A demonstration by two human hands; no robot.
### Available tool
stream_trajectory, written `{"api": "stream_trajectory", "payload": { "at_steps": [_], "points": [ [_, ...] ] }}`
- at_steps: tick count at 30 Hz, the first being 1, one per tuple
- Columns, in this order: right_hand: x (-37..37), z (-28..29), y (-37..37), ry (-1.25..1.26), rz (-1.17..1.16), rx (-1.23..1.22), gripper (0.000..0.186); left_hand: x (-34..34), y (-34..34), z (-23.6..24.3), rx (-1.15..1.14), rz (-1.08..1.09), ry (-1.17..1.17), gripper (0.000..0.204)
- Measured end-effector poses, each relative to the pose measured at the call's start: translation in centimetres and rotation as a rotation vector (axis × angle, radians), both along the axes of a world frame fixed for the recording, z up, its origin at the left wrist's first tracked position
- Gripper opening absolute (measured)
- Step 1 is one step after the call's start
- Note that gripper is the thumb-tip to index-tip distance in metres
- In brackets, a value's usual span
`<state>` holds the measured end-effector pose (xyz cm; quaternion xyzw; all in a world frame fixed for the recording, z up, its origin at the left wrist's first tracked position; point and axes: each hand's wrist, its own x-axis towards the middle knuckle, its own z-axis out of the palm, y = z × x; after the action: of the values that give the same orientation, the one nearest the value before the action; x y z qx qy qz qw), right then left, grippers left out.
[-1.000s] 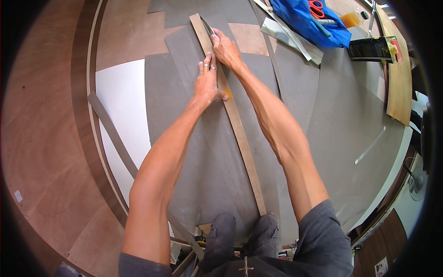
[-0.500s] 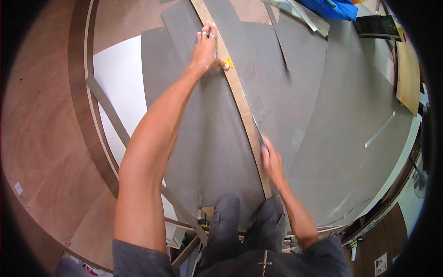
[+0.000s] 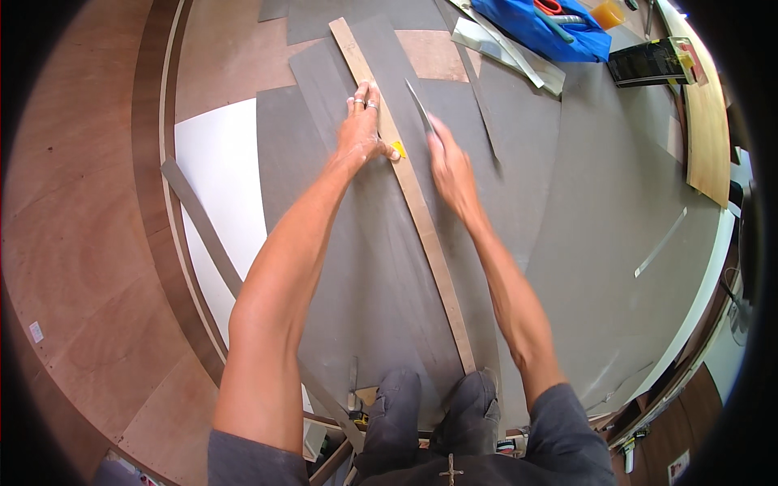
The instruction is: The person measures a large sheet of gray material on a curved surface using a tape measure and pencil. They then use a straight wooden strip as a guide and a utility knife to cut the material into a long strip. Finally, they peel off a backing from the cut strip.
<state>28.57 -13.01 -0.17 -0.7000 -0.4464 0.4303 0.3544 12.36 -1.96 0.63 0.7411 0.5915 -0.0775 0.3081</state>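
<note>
A long, narrow wooden strip [image 3: 433, 249] lies slantwise over grey sheets [image 3: 519, 219], running from the far middle down to my knees. My left hand [image 3: 362, 130] presses on its far part, fingers stretched out and thumb apart beside a small yellow piece [image 3: 399, 149] on the strip. Two fingers wear rings. My right hand [image 3: 450, 166] is closed round a slim, pointed knife [image 3: 419, 104], its handle mostly hidden in the blurred fingers. The blade points away from me, just right of the strip and apart from it.
A white sheet [image 3: 219, 162] and a narrow grey strip [image 3: 203, 223] lie at left. Far right are a blue bag [image 3: 527, 28] with tools, a black can [image 3: 652, 63] and a curved wooden board [image 3: 707, 138]. A thin light strip [image 3: 660, 243] rests on the right-hand sheet.
My right hand has moved the knife away from me, from beside the strip's middle to near its far part. The left hand stays pressed on the strip. The view has shifted slightly.
</note>
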Motion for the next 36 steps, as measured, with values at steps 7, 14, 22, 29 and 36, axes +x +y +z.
{"api": "stream_trajectory", "payload": {
  "at_steps": [7,14,22,29,36],
  "points": [
    [-5.2,-3.2,15.3,0.019,0.054,0.072,0.046,-0.7,0.0,0.9,-0.024,0.039,0.001,0.152],
    [-6.2,-4.2,17.9,0.065,0.067,0.053,0.048,-0.6,0.0,0.9,-0.051,0.056,-0.027,0.155],
    [-6.4,-4.6,18.3,0.062,0.097,0.083,0.049,-0.9,-0.2,0.8,-0.04,0.076,-0.037,0.154],
    [-3.5,-4.8,15.8,-0.054,0.159,0.107,0.047,-0.3,-0.1,-0.4,0.065,0.04,-0.094,0.148],
    [0.0,3.4,-21.6,0.091,0.097,-0.444,0.045,-1.0,-0.1,-0.5,0.078,0.029,-0.048,0.146]
  ]
}}
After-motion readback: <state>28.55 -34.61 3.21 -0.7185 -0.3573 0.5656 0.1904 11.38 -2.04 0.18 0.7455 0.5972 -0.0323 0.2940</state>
